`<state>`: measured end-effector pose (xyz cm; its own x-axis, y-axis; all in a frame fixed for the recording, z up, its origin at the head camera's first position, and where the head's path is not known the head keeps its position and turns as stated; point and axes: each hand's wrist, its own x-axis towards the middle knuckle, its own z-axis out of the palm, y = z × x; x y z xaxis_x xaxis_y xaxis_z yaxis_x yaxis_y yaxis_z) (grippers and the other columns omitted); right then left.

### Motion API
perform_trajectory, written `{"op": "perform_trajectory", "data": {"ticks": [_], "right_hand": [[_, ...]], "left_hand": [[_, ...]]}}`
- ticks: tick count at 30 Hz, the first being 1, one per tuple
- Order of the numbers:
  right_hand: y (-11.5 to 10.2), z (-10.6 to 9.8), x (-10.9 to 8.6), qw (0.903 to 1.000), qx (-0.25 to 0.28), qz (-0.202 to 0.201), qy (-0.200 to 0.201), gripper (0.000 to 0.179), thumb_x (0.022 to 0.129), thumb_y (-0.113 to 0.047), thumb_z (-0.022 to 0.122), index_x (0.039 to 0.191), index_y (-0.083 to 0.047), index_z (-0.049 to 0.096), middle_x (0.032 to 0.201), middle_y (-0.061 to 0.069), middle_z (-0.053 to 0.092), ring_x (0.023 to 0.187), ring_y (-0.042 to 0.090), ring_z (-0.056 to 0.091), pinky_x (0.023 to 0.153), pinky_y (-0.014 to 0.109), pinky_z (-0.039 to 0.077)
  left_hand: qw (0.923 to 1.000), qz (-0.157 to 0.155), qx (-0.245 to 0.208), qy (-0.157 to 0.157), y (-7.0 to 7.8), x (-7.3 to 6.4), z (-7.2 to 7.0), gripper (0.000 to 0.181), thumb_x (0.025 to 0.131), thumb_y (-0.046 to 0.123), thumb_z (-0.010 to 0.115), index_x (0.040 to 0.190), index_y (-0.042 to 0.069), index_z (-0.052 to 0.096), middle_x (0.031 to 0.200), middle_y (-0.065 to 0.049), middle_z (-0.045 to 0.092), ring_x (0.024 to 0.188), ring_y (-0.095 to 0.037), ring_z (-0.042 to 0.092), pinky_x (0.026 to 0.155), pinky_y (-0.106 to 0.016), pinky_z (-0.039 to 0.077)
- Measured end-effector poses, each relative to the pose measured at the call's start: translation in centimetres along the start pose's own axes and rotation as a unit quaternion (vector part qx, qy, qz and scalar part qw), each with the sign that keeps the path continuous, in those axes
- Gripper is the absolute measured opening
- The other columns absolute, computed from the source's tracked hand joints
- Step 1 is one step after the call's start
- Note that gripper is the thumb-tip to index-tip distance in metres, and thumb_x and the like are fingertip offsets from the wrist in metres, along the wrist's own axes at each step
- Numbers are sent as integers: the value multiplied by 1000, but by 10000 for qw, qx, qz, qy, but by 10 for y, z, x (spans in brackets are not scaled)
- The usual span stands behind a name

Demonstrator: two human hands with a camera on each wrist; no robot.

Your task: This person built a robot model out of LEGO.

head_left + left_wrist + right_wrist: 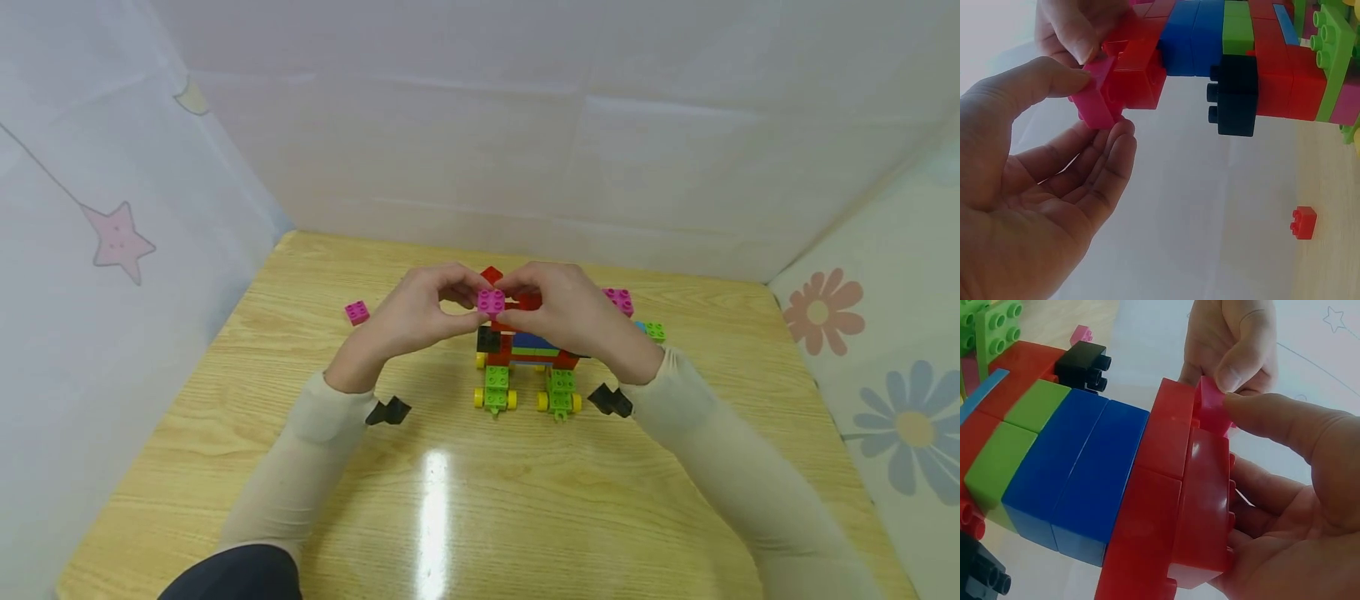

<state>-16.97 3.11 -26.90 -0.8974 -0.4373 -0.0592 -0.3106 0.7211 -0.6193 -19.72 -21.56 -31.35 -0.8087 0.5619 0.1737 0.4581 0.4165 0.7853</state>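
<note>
A person in pale long sleeves sits at a light wooden table (300, 467), both hands raised together over a toy-brick vehicle (525, 354). The left hand (416, 312) pinches a small magenta brick (491, 301) between thumb and fingertips, its other fingers loosely curled beneath — the brick sits at the very top of the model, against the red bricks there. The right hand (570, 312) meets it from the other side, thumb tip pressed to the same magenta brick while its fingers curl round the red top section (1200, 506) of the build.

The vehicle itself stands on the table just beyond the forearms — layers of red, blue and green bricks, a black brick (1235, 94) jutting from one side, and two green wheel units with yellow wheels (495, 398) in front.

Loose pieces lie around it: a magenta brick (357, 312) well off to the left, another magenta brick (619, 299) and a green one (656, 332) behind the right hand, and a small red brick (1303, 222) on the tabletop.
</note>
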Motion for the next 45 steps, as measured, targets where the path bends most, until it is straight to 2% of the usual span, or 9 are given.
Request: {"op": "perform_trajectory", "data": {"ticks": [10, 23, 29, 37, 41, 45], "right_hand": [[0, 4, 1, 9999, -97, 96, 33, 43, 105, -31, 81, 144, -15, 75, 142, 4, 77, 125, 25, 74, 109, 50, 62], [2, 5, 2, 9998, -208, 22, 26, 40, 105, -30, 81, 141, -15, 78, 140, 5, 78, 123, 25, 74, 107, 49, 63], [2, 8, 4, 9997, -209, 44, 75, 40, 104, -30, 82, 141, -14, 78, 139, 5, 79, 120, 25, 74, 105, 48, 63], [2, 15, 5, 9994, -251, -62, 225, 40, 104, -30, 83, 140, -13, 78, 136, 5, 79, 112, 24, 73, 98, 44, 63], [3, 15, 5, 9995, -195, -37, 260, 41, 104, -30, 83, 141, -13, 77, 135, 6, 78, 109, 25, 73, 95, 43, 64], [6, 15, 3, 9995, -126, 20, 287, 42, 104, -28, 82, 143, -15, 76, 139, 5, 77, 112, 26, 73, 97, 45, 64]], "left_hand": [[10000, -47, -20, -10, -2, 0, 1, 31, 100, 17, 83, 130, 11, 79, 124, -4, 78, 111, -21, 74, 107, -45, 61], [9991, -366, -168, -152, -4, 1, 0, 33, 100, 20, 85, 132, 13, 78, 123, -4, 80, 112, -22, 75, 109, -50, 61], [9990, -397, -176, -130, -6, 1, -1, 32, 101, 20, 84, 131, 14, 78, 121, -2, 80, 111, -20, 75, 107, -46, 62], [9992, -359, -157, -119, -9, -2, -3, 33, 101, 23, 85, 132, 14, 78, 122, -2, 80, 112, -21, 75, 108, -48, 61], [9995, -264, -114, -124, -17, -6, -10, 35, 103, 30, 83, 135, 16, 78, 127, -1, 79, 114, -19, 74, 109, -47, 60], [9988, -486, -99, 22, -40, -16, -27, 35, 108, 38, 76, 138, 19, 77, 133, -1, 78, 118, -19, 73, 108, -47, 60]]}}
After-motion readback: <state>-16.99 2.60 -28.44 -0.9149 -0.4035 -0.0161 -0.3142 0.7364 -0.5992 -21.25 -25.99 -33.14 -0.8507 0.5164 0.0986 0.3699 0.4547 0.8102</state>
